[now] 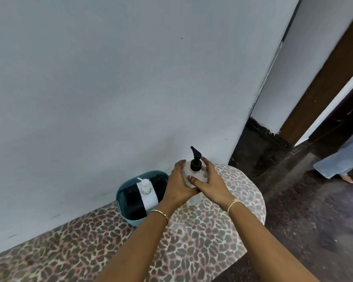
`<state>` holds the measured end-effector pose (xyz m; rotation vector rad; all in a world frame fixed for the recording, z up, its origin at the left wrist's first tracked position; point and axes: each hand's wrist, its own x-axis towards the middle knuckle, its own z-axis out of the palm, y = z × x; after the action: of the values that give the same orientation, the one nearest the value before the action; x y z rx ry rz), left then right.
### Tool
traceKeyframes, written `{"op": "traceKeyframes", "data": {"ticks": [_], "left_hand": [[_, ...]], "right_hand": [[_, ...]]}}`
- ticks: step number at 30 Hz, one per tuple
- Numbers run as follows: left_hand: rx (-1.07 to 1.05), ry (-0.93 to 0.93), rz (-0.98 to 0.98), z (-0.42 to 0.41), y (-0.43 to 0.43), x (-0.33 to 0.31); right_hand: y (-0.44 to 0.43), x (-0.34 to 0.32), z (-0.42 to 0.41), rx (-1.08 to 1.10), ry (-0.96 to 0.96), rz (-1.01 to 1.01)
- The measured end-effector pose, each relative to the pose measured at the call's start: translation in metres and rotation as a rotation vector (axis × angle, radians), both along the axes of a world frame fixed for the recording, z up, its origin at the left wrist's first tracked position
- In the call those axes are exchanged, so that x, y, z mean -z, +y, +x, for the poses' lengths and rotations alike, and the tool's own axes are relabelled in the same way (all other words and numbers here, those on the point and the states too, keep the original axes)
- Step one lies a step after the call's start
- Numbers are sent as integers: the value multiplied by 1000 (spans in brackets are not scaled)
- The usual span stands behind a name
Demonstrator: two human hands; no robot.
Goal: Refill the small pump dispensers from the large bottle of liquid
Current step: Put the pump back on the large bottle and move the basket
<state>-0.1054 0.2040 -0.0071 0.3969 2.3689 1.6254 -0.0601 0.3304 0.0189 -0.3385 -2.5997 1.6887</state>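
A clear bottle with a black pump head stands upright on the leopard-print table near its far right end. My left hand grips the bottle's body from the left, and my right hand wraps round it from the right. Most of the clear body is hidden by my fingers. To the left, a white pump dispenser stands in a teal basket among dark bottles.
A pale wall runs close behind the table. The table's rounded end drops off at the right to a dark speckled floor. A person's trouser leg and bare foot are at the far right by a doorway.
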Motion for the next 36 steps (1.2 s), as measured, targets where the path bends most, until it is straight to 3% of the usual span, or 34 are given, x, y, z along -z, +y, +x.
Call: {"op": "traceKeyframes", "data": {"ticks": [6, 14, 25, 32, 36], "left_hand": [[-55, -90, -58, -45, 4, 12], [-105, -35, -191, -73, -2, 14], [-25, 0, -515, -81, 2, 16], [-8, 16, -531, -82, -2, 14], [11, 34, -579, -83, -3, 13]], "right_hand": [[15, 23, -53, -50, -22, 20], [13, 40, -91, -123, -73, -2], [15, 55, -99, -124, -103, 25], [14, 57, -100, -140, -100, 97], [13, 50, -98, -92, 11, 110]]}}
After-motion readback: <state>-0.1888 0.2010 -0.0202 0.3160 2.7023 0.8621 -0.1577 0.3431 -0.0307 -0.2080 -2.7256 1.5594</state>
